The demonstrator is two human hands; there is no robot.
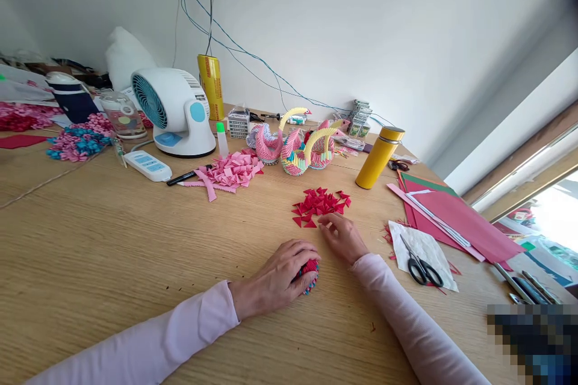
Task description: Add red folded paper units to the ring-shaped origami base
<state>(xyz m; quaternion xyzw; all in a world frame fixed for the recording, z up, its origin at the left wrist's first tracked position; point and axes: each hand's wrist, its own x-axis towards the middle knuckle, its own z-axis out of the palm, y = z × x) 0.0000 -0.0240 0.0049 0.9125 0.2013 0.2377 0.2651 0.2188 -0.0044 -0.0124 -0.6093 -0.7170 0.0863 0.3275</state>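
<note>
Red-and-blue paper model sits small under the left hand, fingers cupped around it (barely started); right hand, fingers loosely open, touches the pile of red folded triangles.

Two hands, three paper swans, one fan, one yellow flask, one scissors.
</note>
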